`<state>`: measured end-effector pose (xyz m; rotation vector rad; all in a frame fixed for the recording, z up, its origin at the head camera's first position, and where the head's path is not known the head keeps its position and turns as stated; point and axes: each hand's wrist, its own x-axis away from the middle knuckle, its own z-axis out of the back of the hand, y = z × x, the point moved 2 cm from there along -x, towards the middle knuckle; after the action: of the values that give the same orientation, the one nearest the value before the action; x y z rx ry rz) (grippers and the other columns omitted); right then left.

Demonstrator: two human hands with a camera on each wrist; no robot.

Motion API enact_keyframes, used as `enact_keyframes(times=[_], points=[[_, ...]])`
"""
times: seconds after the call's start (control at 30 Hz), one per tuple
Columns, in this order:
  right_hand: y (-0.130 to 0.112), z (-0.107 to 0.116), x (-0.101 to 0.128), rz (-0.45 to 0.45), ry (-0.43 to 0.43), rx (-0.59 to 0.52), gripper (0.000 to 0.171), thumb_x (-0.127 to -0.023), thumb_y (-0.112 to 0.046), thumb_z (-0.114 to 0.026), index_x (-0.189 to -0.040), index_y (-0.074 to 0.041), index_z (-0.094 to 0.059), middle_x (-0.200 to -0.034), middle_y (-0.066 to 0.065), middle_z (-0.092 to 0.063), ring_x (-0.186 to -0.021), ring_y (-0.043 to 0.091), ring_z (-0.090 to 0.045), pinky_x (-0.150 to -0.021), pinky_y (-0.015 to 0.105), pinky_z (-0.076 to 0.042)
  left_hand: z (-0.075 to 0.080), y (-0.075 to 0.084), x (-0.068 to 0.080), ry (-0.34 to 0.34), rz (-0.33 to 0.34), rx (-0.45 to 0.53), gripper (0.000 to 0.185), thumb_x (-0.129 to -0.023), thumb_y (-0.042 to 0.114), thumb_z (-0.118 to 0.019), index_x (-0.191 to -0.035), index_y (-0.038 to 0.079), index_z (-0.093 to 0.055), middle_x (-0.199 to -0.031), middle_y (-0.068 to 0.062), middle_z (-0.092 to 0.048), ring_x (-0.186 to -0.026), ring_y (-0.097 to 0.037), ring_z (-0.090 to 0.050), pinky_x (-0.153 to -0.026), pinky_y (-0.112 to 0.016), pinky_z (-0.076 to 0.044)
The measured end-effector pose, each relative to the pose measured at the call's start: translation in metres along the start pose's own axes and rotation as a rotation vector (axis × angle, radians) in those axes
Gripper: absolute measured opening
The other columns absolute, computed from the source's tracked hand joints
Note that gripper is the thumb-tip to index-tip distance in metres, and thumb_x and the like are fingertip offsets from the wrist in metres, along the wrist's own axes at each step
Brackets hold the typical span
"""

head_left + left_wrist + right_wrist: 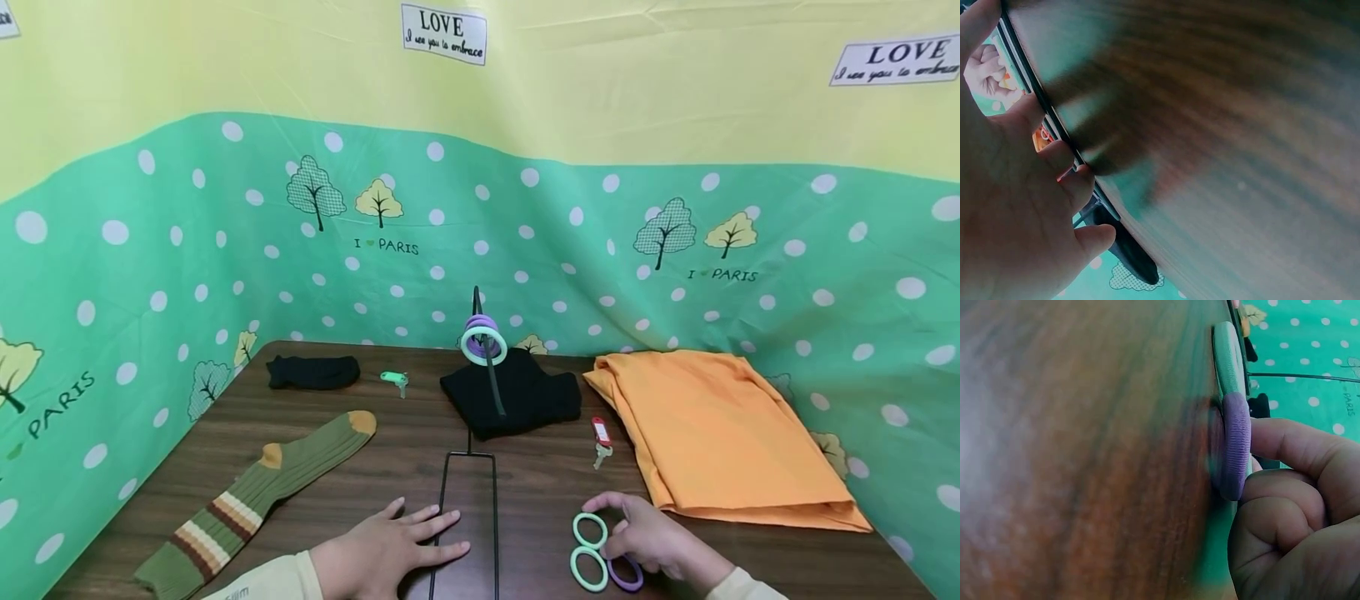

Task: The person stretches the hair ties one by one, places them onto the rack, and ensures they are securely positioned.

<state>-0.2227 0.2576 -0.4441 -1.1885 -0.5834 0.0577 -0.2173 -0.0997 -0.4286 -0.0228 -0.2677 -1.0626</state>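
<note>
My left hand [393,546] lies spread on the black wire base [495,500] of a stand, fingers across its left rod. In the left wrist view, the fingers [1060,156] rest along the dark rod. On the stand's raised arm [493,379] hang purple and mint hair ties [483,346]. My right hand [648,537] is over three loose hair ties on the table: two mint ones [588,569] and a purple one [626,575]. Its index finger and thumb are apart beside the upper mint tie. In the right wrist view, the index finger [1291,440] reaches behind the purple tie's edge [1237,447].
A striped green sock [277,475] lies left, below a black sock [313,372] and a green-tagged key [393,379]. Folded black cloth [525,396] is behind the stand. A red-tagged key [601,437] and folded orange cloth [727,433] lie right. Patterned fabric [555,233] encloses the table.
</note>
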Motion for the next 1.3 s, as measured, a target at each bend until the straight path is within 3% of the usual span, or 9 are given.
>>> enact_keyframes(times=[0.57, 0.9, 1.3], points=[[-0.013, -0.004, 0.000, 0.048, 0.016, 0.028, 0.042, -0.077, -0.005, -0.067, -0.115, -0.001, -0.050, -0.050, -0.009, -0.036, -0.035, 0.000, -0.022, -0.035, 0.017, -0.021, 0.000, 0.000, -0.001, -0.025, 0.012, 0.015, 0.080, -0.081, 0.071, -0.046, -0.146, 0.043, -0.009, -0.156, 0.004, -0.016, -0.140, -0.021, -0.026, -0.098, -0.055, -0.036], [-0.053, -0.023, 0.011, 0.162, -0.026, 0.052, 0.038, -0.080, -0.008, -0.067, -0.114, 0.003, -0.051, -0.049, -0.008, -0.035, -0.035, 0.003, -0.025, -0.036, 0.018, -0.023, 0.000, 0.001, -0.001, -0.010, 0.002, 0.003, 0.079, -0.081, 0.070, -0.046, -0.146, 0.042, -0.011, -0.155, 0.003, -0.017, -0.140, -0.022, -0.027, -0.097, -0.056, -0.037], [-0.114, -0.051, 0.045, 0.301, -0.099, 0.099, 0.036, -0.080, -0.011, -0.070, -0.110, -0.001, -0.053, -0.049, -0.007, -0.030, -0.039, 0.005, -0.027, -0.036, 0.019, -0.022, -0.001, 0.001, -0.002, -0.017, 0.043, 0.003, 0.081, -0.078, 0.073, -0.048, -0.145, 0.045, -0.011, -0.156, 0.005, -0.016, -0.140, -0.021, -0.026, -0.097, -0.058, -0.035]])
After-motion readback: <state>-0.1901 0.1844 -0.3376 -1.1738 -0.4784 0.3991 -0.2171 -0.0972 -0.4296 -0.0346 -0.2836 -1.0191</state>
